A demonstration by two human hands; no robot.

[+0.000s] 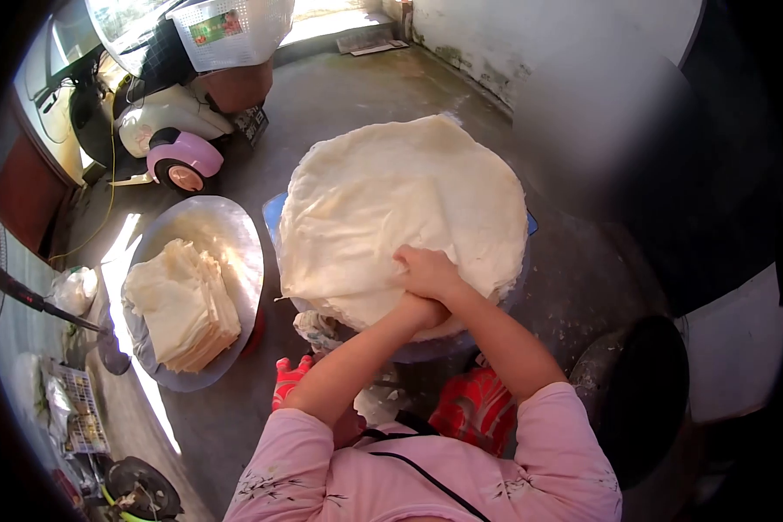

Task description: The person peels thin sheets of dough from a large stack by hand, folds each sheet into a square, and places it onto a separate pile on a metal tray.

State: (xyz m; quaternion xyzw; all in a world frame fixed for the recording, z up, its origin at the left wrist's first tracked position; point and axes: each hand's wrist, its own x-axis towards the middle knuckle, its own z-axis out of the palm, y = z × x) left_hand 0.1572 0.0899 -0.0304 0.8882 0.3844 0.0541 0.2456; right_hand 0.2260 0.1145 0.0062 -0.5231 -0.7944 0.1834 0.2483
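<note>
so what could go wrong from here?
The thin top sheet looks creased near the right hand; it might tear if pulled. The right forearm crosses over the left hand, so they could hamper each other. The smaller stack at left has uneven edges and might slip.

A grey concrete floor (344,94) runs back to a pale wall (474,33), darkly stained along its base. At upper left stands 1 white-and-pink scooter (172,117), a white basket (244,43) above it. Sunlight (159,413) streaks the floor.
</note>
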